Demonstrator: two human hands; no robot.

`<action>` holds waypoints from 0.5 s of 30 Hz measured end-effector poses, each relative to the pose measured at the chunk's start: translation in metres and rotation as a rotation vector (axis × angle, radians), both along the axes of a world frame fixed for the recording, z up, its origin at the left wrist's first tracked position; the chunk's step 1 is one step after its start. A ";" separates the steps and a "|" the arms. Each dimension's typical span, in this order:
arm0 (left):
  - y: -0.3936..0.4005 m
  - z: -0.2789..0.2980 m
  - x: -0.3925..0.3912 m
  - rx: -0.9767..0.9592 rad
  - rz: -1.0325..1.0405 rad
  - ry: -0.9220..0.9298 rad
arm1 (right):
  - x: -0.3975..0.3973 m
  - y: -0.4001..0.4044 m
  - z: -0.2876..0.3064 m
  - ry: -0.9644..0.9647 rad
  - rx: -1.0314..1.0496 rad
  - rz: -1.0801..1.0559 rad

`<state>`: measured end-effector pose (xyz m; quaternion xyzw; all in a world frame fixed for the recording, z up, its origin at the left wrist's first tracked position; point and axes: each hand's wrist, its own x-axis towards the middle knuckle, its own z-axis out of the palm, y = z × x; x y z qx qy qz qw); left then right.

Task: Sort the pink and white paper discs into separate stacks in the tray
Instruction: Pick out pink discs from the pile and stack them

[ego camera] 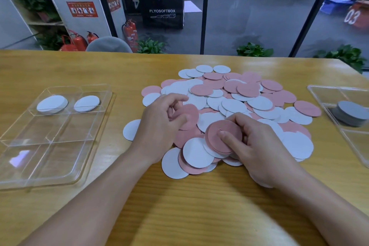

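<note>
A mixed pile of pink and white paper discs (235, 102) covers the middle of the wooden table. My right hand (257, 146) grips a small stack of pink discs (217, 136) at the pile's near side, thumb on top. My left hand (159, 124) pinches a single pink disc (188, 115) at the pile's left edge. A clear divided tray (60, 158) lies at the left, with two white disc stacks (52, 104) in its far compartments.
A second clear tray (327, 94) at the right edge of the table holds a stack of grey-looking discs (351, 113). Bare wooden table (189, 205) lies near me. Beyond the far edge are a glass wall, plants and fire extinguishers.
</note>
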<state>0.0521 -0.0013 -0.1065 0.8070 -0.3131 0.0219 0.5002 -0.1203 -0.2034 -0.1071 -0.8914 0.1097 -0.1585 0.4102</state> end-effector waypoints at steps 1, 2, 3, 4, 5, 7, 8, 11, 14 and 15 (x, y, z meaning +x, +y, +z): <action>0.000 0.001 0.001 -0.032 -0.015 0.059 | 0.000 0.000 0.000 -0.002 0.017 0.008; 0.001 0.002 0.001 -0.060 -0.039 0.115 | 0.000 0.001 -0.001 -0.005 0.040 0.019; 0.002 0.003 0.002 -0.090 -0.062 0.156 | -0.001 0.001 -0.001 -0.011 0.061 0.028; 0.002 0.005 0.001 -0.122 -0.084 0.190 | -0.001 0.002 -0.001 -0.023 0.075 0.032; 0.003 0.008 0.000 -0.152 -0.104 0.226 | -0.001 0.003 0.001 -0.039 0.078 0.030; 0.004 0.013 -0.004 -0.178 -0.152 0.275 | -0.001 0.001 0.005 -0.086 0.068 0.007; 0.004 0.014 -0.005 -0.174 -0.170 0.282 | 0.000 -0.002 0.006 -0.103 0.086 -0.006; 0.002 0.015 -0.012 -0.215 -0.229 0.313 | 0.001 -0.005 0.011 -0.094 0.320 -0.029; 0.001 0.014 -0.015 -0.238 -0.275 0.347 | 0.002 -0.005 0.012 -0.049 0.381 -0.030; 0.002 0.013 -0.016 -0.244 -0.298 0.393 | 0.001 -0.004 0.012 -0.049 0.363 -0.030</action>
